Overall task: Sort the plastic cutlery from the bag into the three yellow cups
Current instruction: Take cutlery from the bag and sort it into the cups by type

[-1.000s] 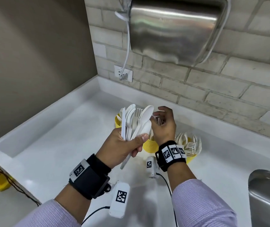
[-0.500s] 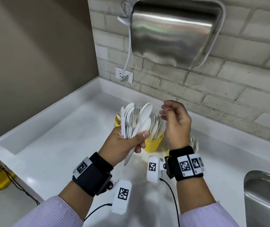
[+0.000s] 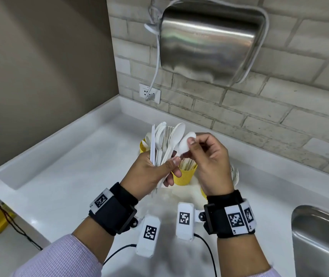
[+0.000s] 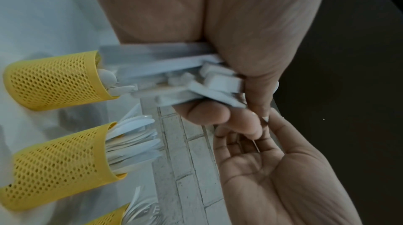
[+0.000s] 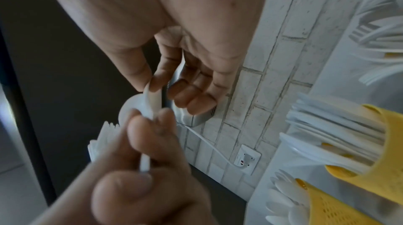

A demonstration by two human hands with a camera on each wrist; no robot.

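White counter (image 3: 63, 188) meets pale brick wall (image 3: 279, 108) bearing a steel dryer (image 3: 209, 43).

Cutlery (image 3: 164, 140) in cups (image 3: 183, 175) behind hands

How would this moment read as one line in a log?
left hand: grips cutlery bundle | right hand: pinches spoon bowl | yellow cups: partly filled

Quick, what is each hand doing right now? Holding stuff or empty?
Left hand: closed round a bunch of white plastic cutlery.
Right hand: thumb and finger pinch the bowl of one white spoon in that bunch.
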